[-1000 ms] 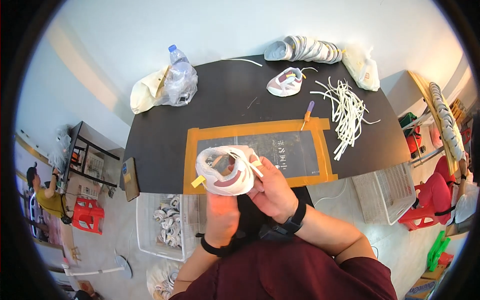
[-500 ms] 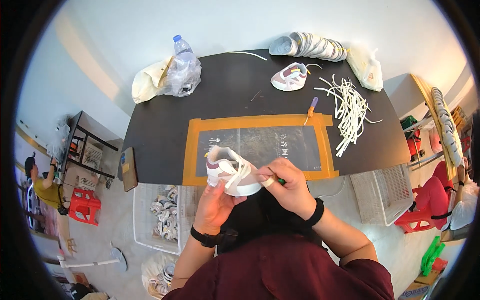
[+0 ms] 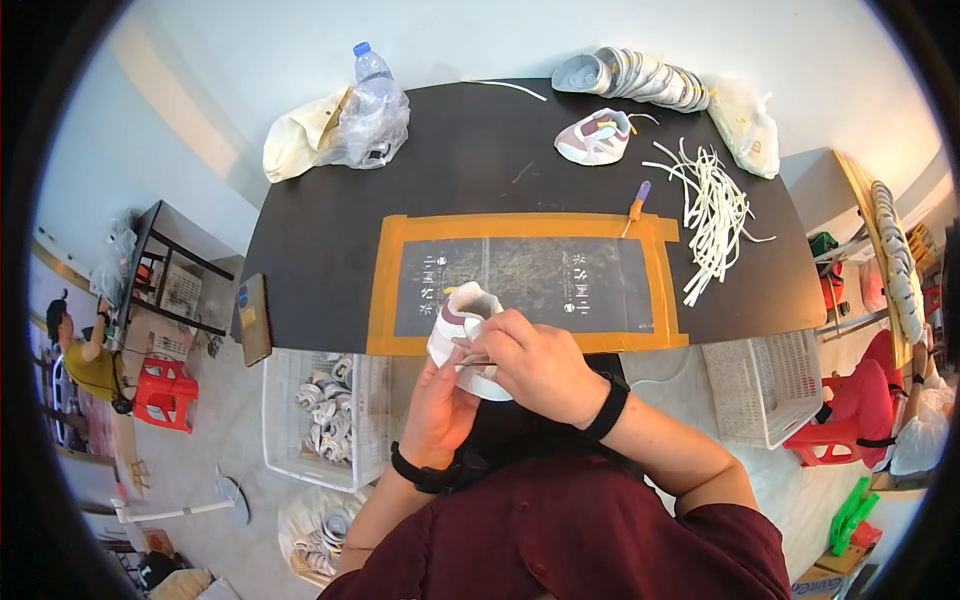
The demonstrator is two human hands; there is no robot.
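Note:
A small white and mauve shoe (image 3: 465,310) is tilted up over the table's near edge. My left hand (image 3: 440,405) grips it around the sole and side, fingers partly hidden behind it. Across the shoe's front lies my right hand (image 3: 540,365), its fingers closed on a slim awl-like tool (image 3: 472,362). Only the tool's thin metal shaft shows; the hand hides its handle. The shoe's laces are mostly covered too.
Further back stand a second shoe (image 3: 592,138), a stack of shoes (image 3: 645,80) and a pile of white laces (image 3: 715,220). A purple-handled awl (image 3: 638,205) lies by the taped mat (image 3: 395,290). A phone (image 3: 254,318) rests at the left edge, above a shoe-filled crate (image 3: 375,420).
The shoe has turned more upright in my left hand. My right hand has moved left over its front, and the tool's green handle is now out of sight. The view has shifted slightly.

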